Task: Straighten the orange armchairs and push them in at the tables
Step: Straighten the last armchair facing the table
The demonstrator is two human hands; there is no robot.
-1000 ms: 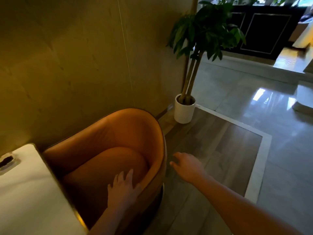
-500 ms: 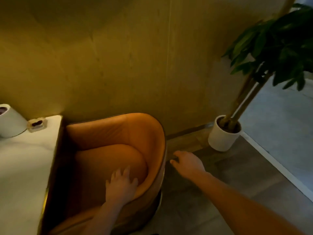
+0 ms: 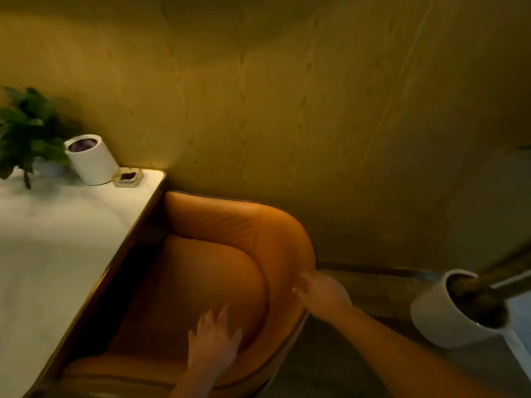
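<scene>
An orange leather armchair [image 3: 230,225] with a rounded back stands between the yellow wall and a white marble table [image 3: 57,239]; its seat front is tucked under the table's edge. My left hand [image 3: 214,340] lies flat on the seat cushion with fingers spread. At the curved right side of the backrest, my right hand [image 3: 321,291] touches the rim, fingers stretched forward. The chair's base is hidden.
On the table's far corner stand a white cylinder pot [image 3: 92,159], a small glass ashtray [image 3: 128,176] and a green plant [image 3: 26,130]. A white floor planter [image 3: 448,311] with a trunk stands at the right on the wood floor.
The view has swung left, bringing more of the table into sight. My right hand has moved from the air beside the chair onto the backrest's rim. My left hand stays on the seat.
</scene>
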